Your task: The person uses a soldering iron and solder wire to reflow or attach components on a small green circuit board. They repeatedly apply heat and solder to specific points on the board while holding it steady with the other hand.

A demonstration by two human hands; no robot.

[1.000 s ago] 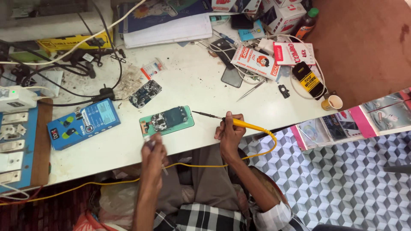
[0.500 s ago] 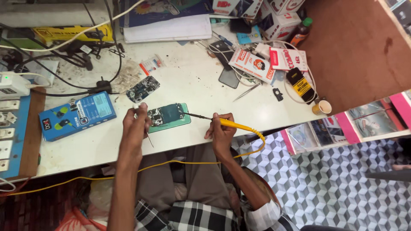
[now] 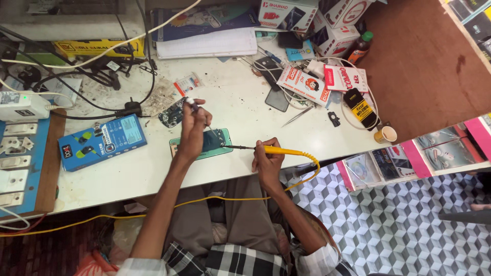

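Observation:
An opened phone in a green frame (image 3: 217, 139) lies on the white workbench (image 3: 153, 168). My right hand (image 3: 267, 161) grips a yellow-handled soldering iron (image 3: 279, 150) whose dark tip touches the phone's right side. Over the phone's left part, my left hand (image 3: 192, 132) is raised and pinches a thin wire or small tool (image 3: 193, 106) that points down toward the board. A second circuit board (image 3: 171, 113) lies just behind my left hand.
A blue device box (image 3: 102, 142) lies left of the phone, with a blue switch panel (image 3: 20, 158) at the bench's left edge. Cables, tweezers (image 3: 298, 116), a dark phone (image 3: 277, 98), packets and boxes crowd the back. A small cup (image 3: 384, 135) stands at the right edge.
My left hand has risen from the bench's front edge onto the phone, now holding a thin wire or tool. The soldering iron's tip has come onto the phone.

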